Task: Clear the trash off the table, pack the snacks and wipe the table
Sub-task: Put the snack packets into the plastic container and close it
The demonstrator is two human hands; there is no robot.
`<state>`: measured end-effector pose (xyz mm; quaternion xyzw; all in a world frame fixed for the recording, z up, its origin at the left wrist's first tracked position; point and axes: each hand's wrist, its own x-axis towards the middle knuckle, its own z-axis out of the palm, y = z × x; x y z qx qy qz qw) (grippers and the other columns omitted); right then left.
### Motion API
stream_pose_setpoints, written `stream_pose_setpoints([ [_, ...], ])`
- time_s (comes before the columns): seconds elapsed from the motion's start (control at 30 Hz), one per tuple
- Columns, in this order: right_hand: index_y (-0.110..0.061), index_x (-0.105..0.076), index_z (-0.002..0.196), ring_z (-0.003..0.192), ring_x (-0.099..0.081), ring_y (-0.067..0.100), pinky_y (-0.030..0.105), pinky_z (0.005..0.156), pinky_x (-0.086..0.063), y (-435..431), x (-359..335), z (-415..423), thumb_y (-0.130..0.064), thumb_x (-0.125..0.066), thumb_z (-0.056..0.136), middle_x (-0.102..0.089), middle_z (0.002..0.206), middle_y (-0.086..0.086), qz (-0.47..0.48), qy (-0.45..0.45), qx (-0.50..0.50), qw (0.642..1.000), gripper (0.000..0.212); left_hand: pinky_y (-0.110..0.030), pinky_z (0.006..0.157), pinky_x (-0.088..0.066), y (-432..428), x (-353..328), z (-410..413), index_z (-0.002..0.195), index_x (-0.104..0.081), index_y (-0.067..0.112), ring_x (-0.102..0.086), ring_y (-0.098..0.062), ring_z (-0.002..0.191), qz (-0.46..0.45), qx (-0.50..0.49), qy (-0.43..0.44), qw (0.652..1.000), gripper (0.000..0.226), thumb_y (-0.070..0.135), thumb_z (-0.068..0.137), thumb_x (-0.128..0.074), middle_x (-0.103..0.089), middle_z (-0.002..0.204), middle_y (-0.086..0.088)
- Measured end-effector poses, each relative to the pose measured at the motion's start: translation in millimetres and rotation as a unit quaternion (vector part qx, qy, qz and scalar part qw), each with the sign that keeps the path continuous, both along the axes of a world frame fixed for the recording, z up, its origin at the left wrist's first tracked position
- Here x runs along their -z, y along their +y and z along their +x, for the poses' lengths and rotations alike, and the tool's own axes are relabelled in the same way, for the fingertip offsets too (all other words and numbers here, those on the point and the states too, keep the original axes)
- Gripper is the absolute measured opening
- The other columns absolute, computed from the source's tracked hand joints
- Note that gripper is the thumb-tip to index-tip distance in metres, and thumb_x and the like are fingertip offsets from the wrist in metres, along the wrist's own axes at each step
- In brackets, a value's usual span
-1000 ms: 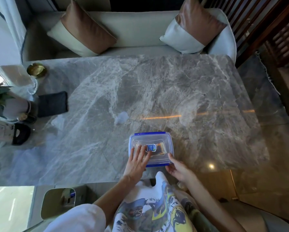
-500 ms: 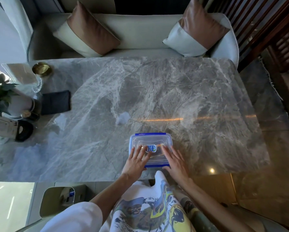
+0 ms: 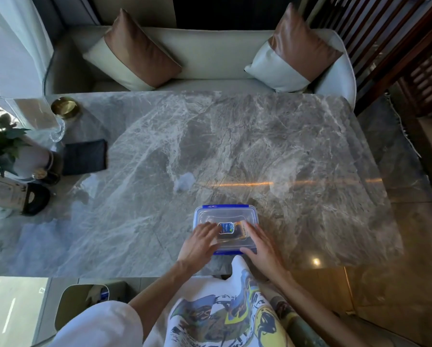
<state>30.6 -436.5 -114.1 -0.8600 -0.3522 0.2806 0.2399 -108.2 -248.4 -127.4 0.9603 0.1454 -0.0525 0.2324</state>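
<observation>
In the head view, the snack box [image 3: 225, 216], a clear container with a blue-edged lid, stands at the near edge of the marble table [image 3: 260, 146], about in the middle of that edge and directly before the person. A snack packet [image 3: 231, 229] shows through the lid. The left hand [image 3: 199, 242] lies flat on the left part of the lid with straight fingers and grips nothing. The right hand [image 3: 262, 246] lies flat on the right part, its thumb at the near rim. I judge that both palms press down to snap the lid closed, which is why the box is kept so close to the body. A dark cloth [image 3: 84, 156] waits near the left edge, probably for the wiping. A small white scrap [image 3: 183, 182] lies toward the middle; I cannot tell what it is.
</observation>
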Motion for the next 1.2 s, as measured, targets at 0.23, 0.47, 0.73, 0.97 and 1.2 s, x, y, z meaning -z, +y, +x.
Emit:
stream_pose_setpoints([
  [0.23,-0.019,-0.015,0.153,0.140,-0.035,0.027,0.043,0.110,-0.033,11,-7,21,-0.032,-0.053,0.096,-0.033,0.154,0.007,0.010,0.318,0.325,0.890,0.070,-0.050,0.107,-0.041,18,0,-2,0.142,-0.038,0.005,-0.051,-0.036,0.127,-0.388,-0.392,0.067,0.831,0.065,0.038,0.089,-0.058,-0.054,0.135,-0.015],
  [0.47,-0.014,-0.049,0.136,0.101,-0.066,0.026,0.042,0.092,-0.053,16,8,18,-0.014,-0.052,0.097,-0.067,0.119,0.012,0.028,0.378,0.357,0.854,0.040,-0.044,0.078,-0.055,10,6,2,0.118,-0.058,0.016,-0.066,-0.022,0.083,-0.448,-0.419,0.054,0.788,0.027,0.008,0.093,-0.051,-0.069,0.094,-0.004],
  [0.73,-0.010,-0.057,0.126,0.094,-0.067,0.024,0.038,0.077,-0.057,14,2,38,-0.008,-0.057,0.093,-0.070,0.111,0.011,-0.006,0.434,0.338,0.835,0.033,-0.029,0.069,-0.051,4,-13,6,0.120,-0.058,0.019,-0.064,-0.016,0.082,-0.424,-0.443,0.044,0.789,0.031,0.005,0.093,-0.050,-0.067,0.096,-0.002],
  [0.97,-0.010,-0.051,0.131,0.093,-0.064,0.018,0.026,0.065,-0.051,59,-35,29,-0.005,-0.058,0.092,-0.064,0.112,0.006,0.009,0.435,0.291,0.852,0.040,-0.048,0.076,-0.055,37,1,-28,0.103,-0.063,0.028,-0.064,-0.021,0.077,-0.411,-0.490,0.036,0.768,0.036,0.029,0.069,-0.050,-0.069,0.086,-0.004],
  [1.2,-0.007,-0.055,0.128,0.090,-0.066,0.018,0.028,0.067,-0.056,190,-35,-39,-0.004,-0.058,0.092,-0.067,0.112,0.008,0.000,0.452,0.197,0.870,0.037,-0.050,0.077,-0.055,133,-18,-123,0.114,-0.062,0.009,-0.064,-0.027,0.078,-0.384,-0.569,-0.023,0.727,0.047,0.026,0.072,-0.051,-0.067,0.088,-0.018],
])
